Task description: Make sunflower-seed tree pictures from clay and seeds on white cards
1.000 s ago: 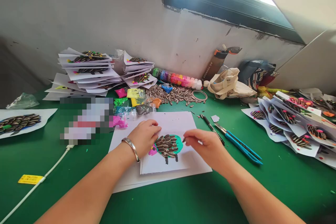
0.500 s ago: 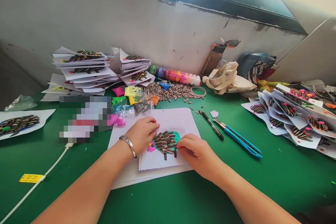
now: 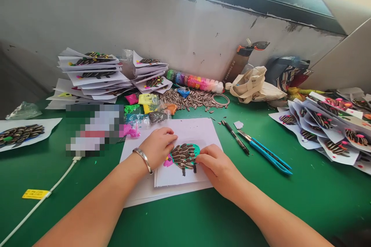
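Observation:
On a small white card (image 3: pixel 171 179), a hedgehog-like picture has a pink clay head (image 3: pixel 167 162), a teal clay body (image 3: pixel 197 149) and two dark legs. Striped sunflower seeds (image 3: pixel 182 156) cover most of the body in rows. My left hand (image 3: pixel 159 147), with a silver bangle at its wrist, rests at the card's upper left, fingers apart from the thumb. At the body's right edge, the fingertips of my right hand (image 3: pixel 216 164) are pinched together against the teal clay. Whatever they hold is hidden.
Under the card lie larger white sheets (image 3: pixel 139 195). A pen (image 3: pixel 235 137) and blue tweezers (image 3: pixel 266 154) lie to the right. Behind are loose sunflower seeds (image 3: pixel 199 100), clay packets (image 3: pixel 147 99) and a cloth bag (image 3: pixel 252 87). Stacked seed pictures (image 3: pixel 95 73) stand back left, more (image 3: pixel 321 123) at right.
The view has shifted slightly. My left hand stays on the paper, and my right fingertips remain at the body's right edge, with the right hand tilted up a little.

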Tool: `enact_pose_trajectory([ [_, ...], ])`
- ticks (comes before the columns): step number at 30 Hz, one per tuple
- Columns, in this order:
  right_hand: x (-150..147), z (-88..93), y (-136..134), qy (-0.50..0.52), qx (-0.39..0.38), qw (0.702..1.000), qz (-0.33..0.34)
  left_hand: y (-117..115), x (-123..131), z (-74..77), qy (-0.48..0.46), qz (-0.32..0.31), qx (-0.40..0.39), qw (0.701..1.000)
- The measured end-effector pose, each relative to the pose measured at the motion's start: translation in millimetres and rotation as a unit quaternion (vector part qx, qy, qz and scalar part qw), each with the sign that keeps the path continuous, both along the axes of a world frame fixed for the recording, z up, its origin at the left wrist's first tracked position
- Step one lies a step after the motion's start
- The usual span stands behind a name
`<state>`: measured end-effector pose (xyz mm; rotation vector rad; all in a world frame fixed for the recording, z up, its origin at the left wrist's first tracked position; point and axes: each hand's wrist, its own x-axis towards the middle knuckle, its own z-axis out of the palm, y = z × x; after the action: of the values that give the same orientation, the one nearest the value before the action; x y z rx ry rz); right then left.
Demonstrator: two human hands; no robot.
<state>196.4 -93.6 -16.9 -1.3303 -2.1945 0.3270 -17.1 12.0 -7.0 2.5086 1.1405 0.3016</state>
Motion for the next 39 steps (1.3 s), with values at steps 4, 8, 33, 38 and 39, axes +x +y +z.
enact_pose_trajectory([
  [4, -0.6, 1.2, -2.5, -0.082, 0.025, 0.996, -0.006, 0.2, 0.2, 0.0, 0.001, 0.001, -0.002, 1.0],
  [8, 0.4, 3.5, -4.1, -0.075, -0.001, 0.997, -0.009, 0.1, 0.8, -0.1, 0.001, 0.002, -0.001, 1.0],
  [33, -1.0, 0.3, -4.9, -0.001, -0.033, 0.999, -0.023, -0.4, 0.3, -1.9, 0.003, 0.0, -0.003, 1.0],
  [38, -3.3, -0.6, -7.7, 0.001, -0.047, 0.999, -0.023, -0.5, -0.3, -2.0, -0.004, -0.004, 0.003, 1.0],
  [39, -3.9, -0.8, -7.6, 0.004, -0.045, 0.999, -0.023, -0.5, -0.4, -2.2, -0.006, -0.003, 0.004, 1.0],
])
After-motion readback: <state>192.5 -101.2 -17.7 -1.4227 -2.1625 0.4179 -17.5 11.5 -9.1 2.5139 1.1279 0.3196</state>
